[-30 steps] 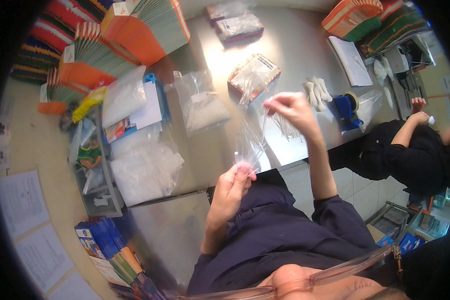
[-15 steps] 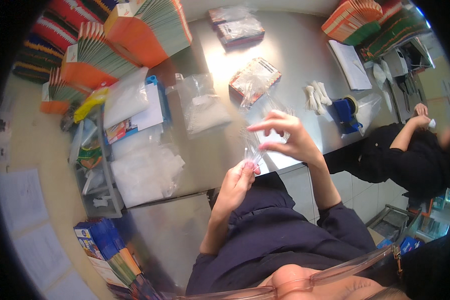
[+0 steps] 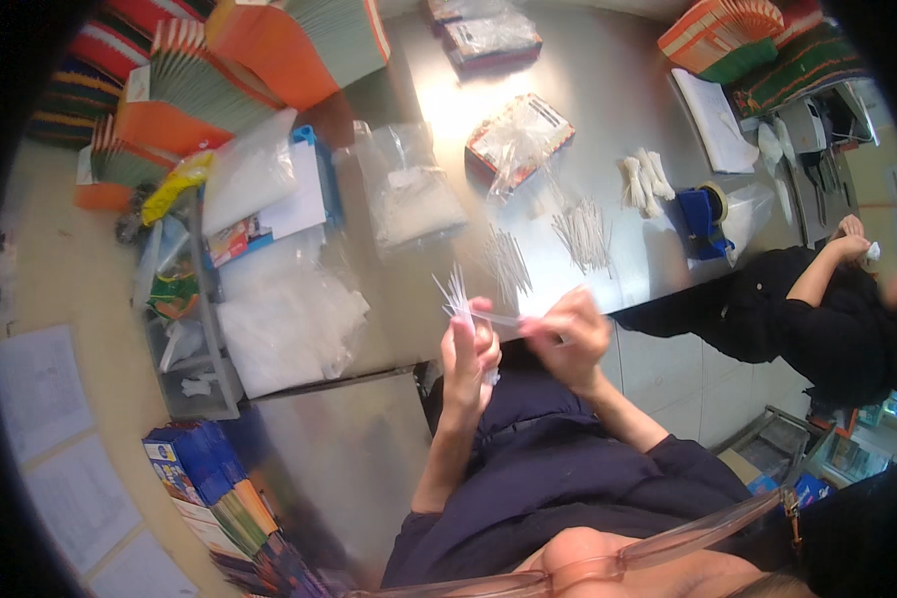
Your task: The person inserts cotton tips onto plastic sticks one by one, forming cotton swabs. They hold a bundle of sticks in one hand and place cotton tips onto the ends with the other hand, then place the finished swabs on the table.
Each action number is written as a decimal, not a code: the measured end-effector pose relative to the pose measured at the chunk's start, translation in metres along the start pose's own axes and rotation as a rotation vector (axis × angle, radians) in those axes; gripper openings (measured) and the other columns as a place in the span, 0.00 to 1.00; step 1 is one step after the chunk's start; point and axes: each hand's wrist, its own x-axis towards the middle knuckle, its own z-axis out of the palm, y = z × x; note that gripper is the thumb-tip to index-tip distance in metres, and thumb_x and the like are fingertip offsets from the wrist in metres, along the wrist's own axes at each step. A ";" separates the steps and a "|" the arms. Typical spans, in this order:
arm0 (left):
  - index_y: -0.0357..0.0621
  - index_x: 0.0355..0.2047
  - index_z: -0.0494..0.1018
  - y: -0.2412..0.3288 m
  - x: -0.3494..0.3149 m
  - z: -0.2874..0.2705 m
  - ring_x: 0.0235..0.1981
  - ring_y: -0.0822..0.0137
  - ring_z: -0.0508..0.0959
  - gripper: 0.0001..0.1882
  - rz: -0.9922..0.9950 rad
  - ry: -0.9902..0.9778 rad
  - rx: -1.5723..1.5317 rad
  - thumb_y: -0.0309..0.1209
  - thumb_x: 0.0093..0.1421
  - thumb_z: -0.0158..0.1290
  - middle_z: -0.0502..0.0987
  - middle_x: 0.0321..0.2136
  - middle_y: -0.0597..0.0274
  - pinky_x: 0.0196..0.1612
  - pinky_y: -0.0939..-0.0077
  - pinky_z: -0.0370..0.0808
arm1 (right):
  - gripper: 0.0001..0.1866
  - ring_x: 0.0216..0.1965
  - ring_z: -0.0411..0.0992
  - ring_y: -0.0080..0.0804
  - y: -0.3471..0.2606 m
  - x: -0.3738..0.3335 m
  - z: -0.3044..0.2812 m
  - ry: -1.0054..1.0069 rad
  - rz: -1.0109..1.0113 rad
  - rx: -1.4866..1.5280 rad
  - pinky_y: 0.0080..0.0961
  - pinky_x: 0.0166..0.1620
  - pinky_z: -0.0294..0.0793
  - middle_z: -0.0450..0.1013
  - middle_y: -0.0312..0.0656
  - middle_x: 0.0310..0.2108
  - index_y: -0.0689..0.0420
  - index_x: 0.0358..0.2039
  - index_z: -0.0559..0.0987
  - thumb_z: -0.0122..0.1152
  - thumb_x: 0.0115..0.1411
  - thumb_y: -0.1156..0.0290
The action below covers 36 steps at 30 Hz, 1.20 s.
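Fanning from both hands, thin clear sticks [image 3: 455, 292], possibly plastic-wrapped.

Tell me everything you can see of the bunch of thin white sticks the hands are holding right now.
The bunch of thin white sticks is a small fan of slim, pale, straight pieces, plastic by the look. The left hand grips its lower end, so the tips splay up and to the left over the edge of the steel table. The right hand pinches one long stick or strip that runs sideways to the bunch. It is held in the air, off the table. Finer detail is blurred.
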 end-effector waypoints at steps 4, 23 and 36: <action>0.43 0.28 0.66 -0.025 0.009 -0.008 0.14 0.83 0.52 0.20 -0.036 0.100 0.022 0.47 0.65 0.38 0.53 0.14 0.76 0.17 0.89 0.51 | 0.11 0.25 0.68 0.27 0.004 -0.045 -0.002 -0.414 0.102 0.158 0.22 0.28 0.68 0.71 0.35 0.21 0.56 0.27 0.80 0.67 0.39 0.77; 0.41 0.38 0.60 -0.111 0.005 0.036 0.39 0.73 0.63 0.12 0.027 0.098 0.367 0.38 0.66 0.37 0.64 0.31 0.68 0.49 0.78 0.60 | 0.20 0.18 0.52 0.15 0.028 -0.050 -0.071 -0.684 1.124 1.081 0.15 0.20 0.51 0.58 0.27 0.19 0.57 0.36 0.69 0.38 0.65 0.51; 0.34 0.51 0.55 -0.114 -0.048 0.115 0.37 0.36 0.72 0.22 0.175 -0.296 1.444 0.23 0.56 0.43 0.72 0.35 0.34 0.40 0.55 0.69 | 0.16 0.21 0.71 0.47 0.062 0.008 -0.165 -1.340 0.178 -0.080 0.35 0.28 0.70 0.71 0.53 0.19 0.67 0.27 0.75 0.54 0.49 0.64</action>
